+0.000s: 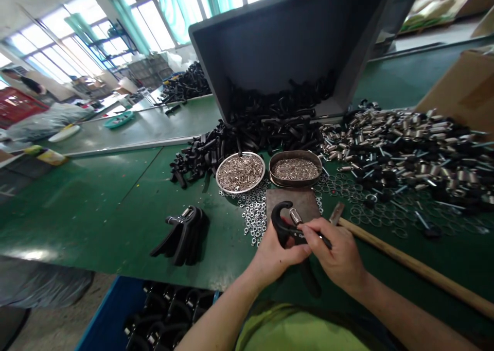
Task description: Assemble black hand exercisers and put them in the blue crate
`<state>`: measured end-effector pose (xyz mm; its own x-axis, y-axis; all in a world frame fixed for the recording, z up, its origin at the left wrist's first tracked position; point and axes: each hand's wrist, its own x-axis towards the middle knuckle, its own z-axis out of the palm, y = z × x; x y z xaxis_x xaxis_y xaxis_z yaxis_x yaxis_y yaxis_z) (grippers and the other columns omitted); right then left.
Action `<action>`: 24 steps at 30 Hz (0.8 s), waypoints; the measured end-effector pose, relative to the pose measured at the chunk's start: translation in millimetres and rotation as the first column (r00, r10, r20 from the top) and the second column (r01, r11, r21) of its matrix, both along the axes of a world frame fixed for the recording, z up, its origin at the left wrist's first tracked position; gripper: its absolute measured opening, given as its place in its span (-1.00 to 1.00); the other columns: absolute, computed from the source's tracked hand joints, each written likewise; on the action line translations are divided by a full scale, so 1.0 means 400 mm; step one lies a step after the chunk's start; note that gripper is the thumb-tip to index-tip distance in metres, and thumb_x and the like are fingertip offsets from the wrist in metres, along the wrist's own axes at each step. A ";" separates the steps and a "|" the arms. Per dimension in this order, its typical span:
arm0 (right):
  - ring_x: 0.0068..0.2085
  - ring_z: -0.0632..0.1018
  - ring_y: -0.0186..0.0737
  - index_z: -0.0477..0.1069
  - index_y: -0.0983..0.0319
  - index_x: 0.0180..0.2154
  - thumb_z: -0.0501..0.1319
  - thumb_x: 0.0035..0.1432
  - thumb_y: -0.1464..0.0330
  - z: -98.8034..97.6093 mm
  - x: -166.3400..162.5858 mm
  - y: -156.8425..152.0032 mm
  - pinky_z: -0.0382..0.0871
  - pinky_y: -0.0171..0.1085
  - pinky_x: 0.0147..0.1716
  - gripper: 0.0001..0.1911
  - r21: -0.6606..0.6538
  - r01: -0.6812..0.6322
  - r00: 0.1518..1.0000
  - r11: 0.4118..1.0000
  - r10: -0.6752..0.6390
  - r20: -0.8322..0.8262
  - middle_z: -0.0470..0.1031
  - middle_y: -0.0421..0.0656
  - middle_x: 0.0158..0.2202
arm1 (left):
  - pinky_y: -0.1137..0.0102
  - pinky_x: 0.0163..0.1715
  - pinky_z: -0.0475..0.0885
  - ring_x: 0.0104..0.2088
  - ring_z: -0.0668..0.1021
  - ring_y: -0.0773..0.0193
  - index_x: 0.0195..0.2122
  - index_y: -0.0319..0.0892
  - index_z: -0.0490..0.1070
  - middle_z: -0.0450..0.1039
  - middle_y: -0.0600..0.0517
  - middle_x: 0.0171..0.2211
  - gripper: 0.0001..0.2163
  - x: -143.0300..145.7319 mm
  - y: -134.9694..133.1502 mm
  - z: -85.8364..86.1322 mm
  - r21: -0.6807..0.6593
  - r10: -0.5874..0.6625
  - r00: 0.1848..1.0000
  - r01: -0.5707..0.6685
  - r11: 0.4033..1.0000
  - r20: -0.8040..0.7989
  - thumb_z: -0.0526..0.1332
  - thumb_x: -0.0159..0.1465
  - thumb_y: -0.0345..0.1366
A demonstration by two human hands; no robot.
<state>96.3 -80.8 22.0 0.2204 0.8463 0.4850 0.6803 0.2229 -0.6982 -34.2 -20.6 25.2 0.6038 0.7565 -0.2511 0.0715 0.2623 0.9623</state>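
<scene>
My left hand (275, 254) grips a black plastic hand-gripper part (281, 221) with a curved top, held over a small brown metal plate (307, 203). My right hand (336, 252) pinches a thin metal piece against that part, beside a silver spring cylinder (295, 216). Both hands are closed, near the table's front edge.
A green table (116, 207) carries a round dish of pins (240, 172), an oval tin of small metal parts (295, 169), loose washers (252, 212), a stack of finished grippers (185, 235), a hammer (405, 261), a tipped grey bin (285, 42) spilling black handles, and a springs pile (409, 145). A blue crate (111, 315) sits below.
</scene>
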 end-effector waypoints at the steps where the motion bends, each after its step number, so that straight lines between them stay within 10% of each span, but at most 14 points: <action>1: -0.46 0.55 -0.32 0.36 0.18 -0.40 0.06 0.23 0.39 -0.003 0.002 0.001 0.36 -0.37 -0.45 -0.83 -0.018 -0.004 1.000 1.000 0.004 -0.017 0.52 -0.25 -0.49 | 0.55 -0.57 0.28 -0.57 0.31 0.48 -0.20 -0.17 0.26 0.27 0.18 -0.50 -0.57 -0.002 0.000 -0.006 -0.020 -0.023 1.000 0.023 1.000 -0.002 0.41 -0.05 -0.23; 7: -0.40 0.51 -0.30 0.39 0.23 -0.27 0.10 0.22 0.38 0.010 0.047 0.010 0.34 -0.35 -0.43 -0.89 0.091 -0.169 0.960 0.981 0.142 0.242 0.49 -0.17 -0.44 | 0.54 -0.68 0.34 -0.62 0.36 0.47 -0.06 -0.16 0.20 0.32 0.16 -0.46 -0.41 -0.011 0.015 -0.013 -0.237 -0.001 0.990 0.035 0.971 0.142 0.43 -0.09 -0.22; 11: -0.52 0.43 -0.35 0.32 0.20 -0.37 0.11 0.18 0.43 -0.005 0.052 0.018 0.27 -0.36 -0.50 -0.93 0.302 -0.111 0.950 0.947 0.011 0.313 0.41 -0.23 -0.55 | 0.54 -0.64 0.35 -0.60 0.37 0.46 -0.05 -0.17 0.19 0.32 0.17 -0.50 -0.43 -0.009 0.014 -0.004 -0.214 -0.004 0.992 0.032 0.976 0.129 0.41 -0.06 -0.29; 15: -0.61 0.35 -0.39 0.25 0.18 -0.40 0.00 0.24 0.27 -0.035 0.020 0.036 0.17 -0.38 -0.62 -0.80 -0.154 0.075 0.964 0.985 -0.112 -0.241 0.30 -0.28 -0.59 | 0.46 -0.49 0.41 -0.50 0.42 0.39 -0.04 -0.14 0.20 0.36 0.14 -0.43 -0.44 -0.014 0.012 -0.015 0.076 0.084 0.996 -0.082 0.994 -0.019 0.40 -0.04 -0.25; 18: -0.74 0.09 -0.41 0.22 0.17 -0.36 -0.11 0.23 0.07 -0.037 0.010 0.048 -0.07 -0.40 -0.77 -0.65 -0.558 -0.197 0.761 0.806 -0.233 -0.605 0.01 -0.40 -0.71 | 0.39 -0.30 0.42 -0.34 0.47 0.31 -0.01 -0.09 0.23 0.42 0.08 -0.29 -0.41 -0.025 0.020 -0.028 0.380 0.184 0.972 -0.115 0.918 -0.149 0.41 -0.06 -0.28; 20: -0.74 0.07 -0.40 0.25 0.17 -0.31 -0.14 0.22 0.00 -0.029 0.013 0.046 -0.06 -0.40 -0.77 -0.58 -0.608 -0.300 0.734 0.735 -0.229 -0.640 -0.03 -0.41 -0.72 | 0.39 -0.32 0.43 -0.33 0.48 0.29 0.02 -0.07 0.21 0.41 0.08 -0.28 -0.39 -0.032 0.029 -0.037 0.387 0.179 0.971 -0.107 0.916 -0.156 0.41 -0.06 -0.30; 24: -0.34 0.46 -0.22 0.34 0.18 -0.24 0.08 0.12 0.01 -0.020 0.022 0.026 0.34 -0.29 -0.42 -0.61 -0.365 -0.172 0.922 0.915 0.018 -0.388 0.41 -0.14 -0.41 | 0.47 -0.59 0.38 -0.56 0.39 0.38 0.10 -0.08 0.11 0.31 0.16 -0.47 -0.36 -0.043 0.042 -0.048 0.108 0.077 0.996 -0.071 0.992 -0.050 0.36 0.02 -0.25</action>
